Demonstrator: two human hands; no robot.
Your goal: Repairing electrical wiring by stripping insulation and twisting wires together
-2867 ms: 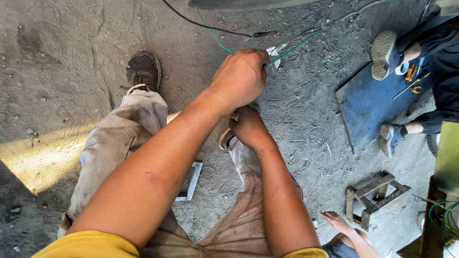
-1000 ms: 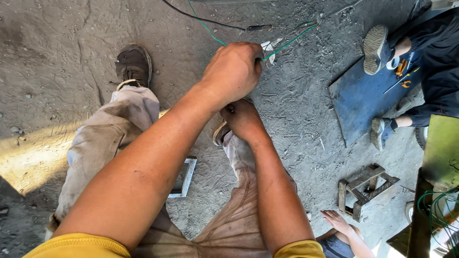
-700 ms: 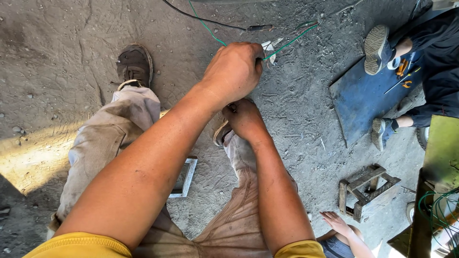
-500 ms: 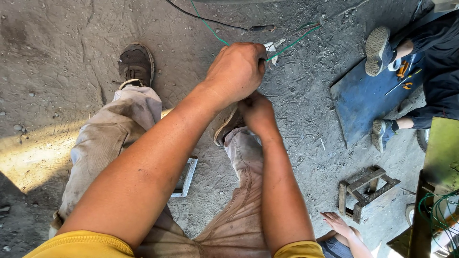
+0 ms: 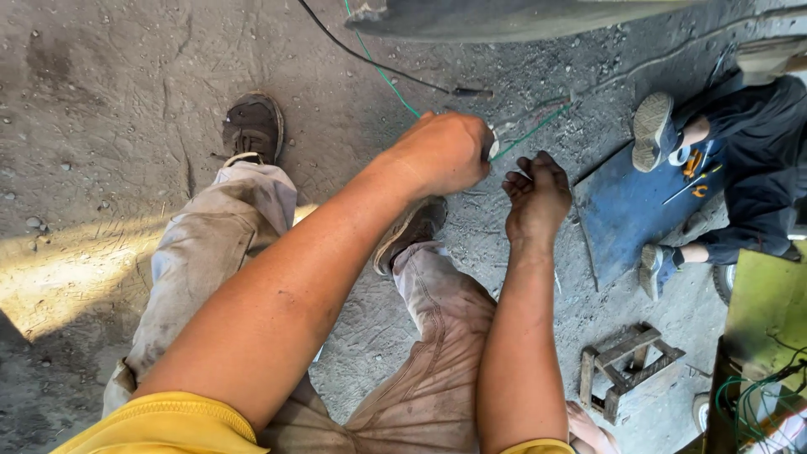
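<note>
Grey gritty concrete floor [image 5: 109,76], blue board [image 5: 626,210], small wooden stool [image 5: 630,370]

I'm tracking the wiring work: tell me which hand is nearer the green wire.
Left. The left hand is closed right at the green wire, seemingly holding its end. The right hand hovers just below it, fingers curled, apart.

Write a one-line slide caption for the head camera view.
Left hand grips thin green wire over a dusty concrete floor; right hand curls beside it, apart.
</note>
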